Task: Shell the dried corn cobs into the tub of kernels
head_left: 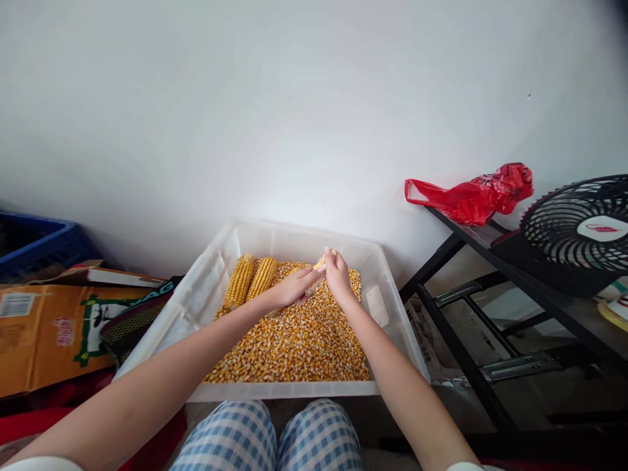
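Observation:
Between my two hands is a corn cob (320,263), partly hidden by the fingers. My right hand (337,273) is closed around its upper part, with the tip poking out above. From the left, my left hand (296,286) presses against the same cob, its fingers closed along the lower side. Both hands are over a translucent plastic bin (206,275) that holds a thick layer of loose corn kernels (299,343). Two full ears stand out at the bin's back left: one ear (239,281) leans beside another ear (263,276).
A black metal stand (471,245) at right carries a red plastic bag (473,199) and a black fan (583,226). To the left are an orange cardboard box (53,327) and a blue crate (49,242). A white wall rises behind the bin.

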Motion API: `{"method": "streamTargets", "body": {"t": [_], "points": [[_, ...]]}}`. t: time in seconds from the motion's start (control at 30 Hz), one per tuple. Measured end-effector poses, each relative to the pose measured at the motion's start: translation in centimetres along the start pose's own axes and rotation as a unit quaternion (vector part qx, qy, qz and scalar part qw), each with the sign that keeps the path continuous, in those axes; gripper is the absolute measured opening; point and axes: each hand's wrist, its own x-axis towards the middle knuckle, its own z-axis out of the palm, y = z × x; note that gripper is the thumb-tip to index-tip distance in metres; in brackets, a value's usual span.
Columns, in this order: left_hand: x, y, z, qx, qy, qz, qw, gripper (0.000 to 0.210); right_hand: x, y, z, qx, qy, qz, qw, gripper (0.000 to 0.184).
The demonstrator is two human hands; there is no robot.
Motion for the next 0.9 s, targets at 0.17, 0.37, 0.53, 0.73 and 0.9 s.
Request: {"method": "streamTargets", "body": {"t": [0.17,0.37,0.53,0.73,0.9], "points": [[0.4,-0.5,0.8,-0.011,0.065,0.022,0.998,0.053,-0.7,-0.5,0.2,-0.028,0.035,-0.026,0.999,0.035],[0.5,-0.2,0.2,-0.051,0.03,-0.035,0.998,0.056,-0.6,-1.2,-0.1,0.0,0.061,-0.012,0.998,0.035],[-0.1,0.5,0.1,-0.039,-0.042,0.006,0.998,0.049,-0.1,-1.0,-0.4,0.062,0.067,0.027,0.995,0.037],[-0.1,0.1,1.4,-0.019,0.046,0.057,0.997,0.047,-0.5,-0.9,-0.1,0.013,0.1,0.03,0.994,0.035],[-0.1,0.4,1.4,-0.052,0.022,0.011,0.998,0.048,-0.7,-0.7,-0.1,-0.004,0.117,0.014,0.993,0.034]]}}
